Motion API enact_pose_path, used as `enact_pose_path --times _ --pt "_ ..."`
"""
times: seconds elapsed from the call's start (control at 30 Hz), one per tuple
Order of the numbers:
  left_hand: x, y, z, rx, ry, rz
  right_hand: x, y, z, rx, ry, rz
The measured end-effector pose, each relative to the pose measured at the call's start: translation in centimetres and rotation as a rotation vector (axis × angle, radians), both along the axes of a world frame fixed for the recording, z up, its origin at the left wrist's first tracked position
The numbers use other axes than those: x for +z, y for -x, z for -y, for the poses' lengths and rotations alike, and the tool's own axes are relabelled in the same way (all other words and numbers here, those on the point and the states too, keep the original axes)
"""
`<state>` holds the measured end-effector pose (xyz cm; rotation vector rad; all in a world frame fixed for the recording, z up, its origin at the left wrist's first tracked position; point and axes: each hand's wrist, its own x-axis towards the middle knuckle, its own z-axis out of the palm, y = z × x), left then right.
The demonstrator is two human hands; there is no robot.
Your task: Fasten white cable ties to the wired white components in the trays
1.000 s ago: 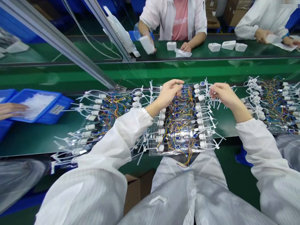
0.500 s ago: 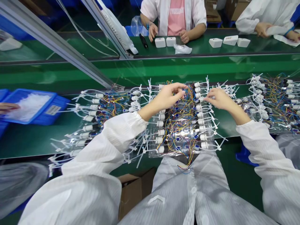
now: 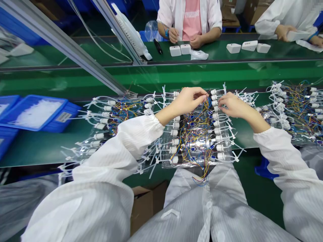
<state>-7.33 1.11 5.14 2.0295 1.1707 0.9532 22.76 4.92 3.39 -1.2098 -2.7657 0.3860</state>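
Blue, yellow and red wires [image 3: 191,134] ran between two columns of white-and-black cylindrical parts [image 3: 220,147] on clear plastic, on the near green worktop [image 3: 37,151] in front of the wearer. The left hand [image 3: 193,99] reached over the upper wires, thumb and forefinger drawn close together; whether they pinched a wire could not be told. The right hand [image 3: 228,105] was bent at the upper right-hand parts, its fingers curled; its hold was unclear.

Similar wired groups lay to either side, and a blue plastic tray [image 3: 40,128] of white material sat at far left. Beyond a bright green strip [image 3: 176,72] and a slanting silver metal beam [image 3: 75,57], two people in white coats worked at a dark green bench [image 3: 212,47] bearing white boxy devices [image 3: 233,48]. A brown cardboard box [image 3: 142,205] stood below the worktop.
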Motion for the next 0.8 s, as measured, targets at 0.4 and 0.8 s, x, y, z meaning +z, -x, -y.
enact_pose_path --times 0.4,0.8 --pt "-1.3 0.4 -3.0 0.163 -0.017 0.137 0.0 3.1 1.4 -0.182 -0.084 0.169" --pt "-2.1 0.8 -1.7 0.137 0.077 0.1 -1.7 3.4 -0.2 -0.117 -0.038 0.003"
